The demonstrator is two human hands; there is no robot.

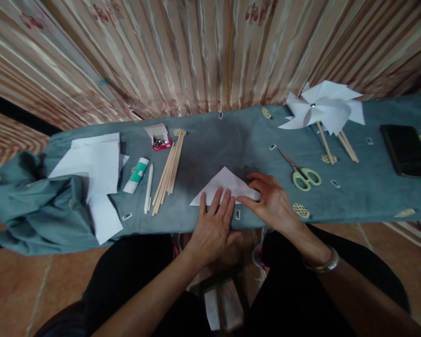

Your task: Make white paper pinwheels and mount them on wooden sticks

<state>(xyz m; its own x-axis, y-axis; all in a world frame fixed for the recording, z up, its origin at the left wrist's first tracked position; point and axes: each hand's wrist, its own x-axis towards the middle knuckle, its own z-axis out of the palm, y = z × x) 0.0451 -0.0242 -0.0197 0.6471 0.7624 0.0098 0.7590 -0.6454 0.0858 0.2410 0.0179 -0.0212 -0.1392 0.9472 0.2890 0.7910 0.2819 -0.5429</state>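
Note:
A white sheet folded into a triangle point(224, 183) lies on the blue-grey cloth point(231, 140) near its front edge. My left hand point(214, 220) lies flat on the triangle's lower edge, fingers stretched out and together. My right hand point(270, 199) rests on the triangle's right corner, with thumb and fingers pressed down along the fold. Neither hand lifts the paper off the cloth.
Green-handled scissors point(301, 175) lie right of my hands. Finished white pinwheels point(323, 110) on sticks and a black phone point(405, 150) lie further right. To the left are wooden sticks point(168, 173), a glue stick point(136, 175), a pin box point(159, 138) and white sheets point(94, 164).

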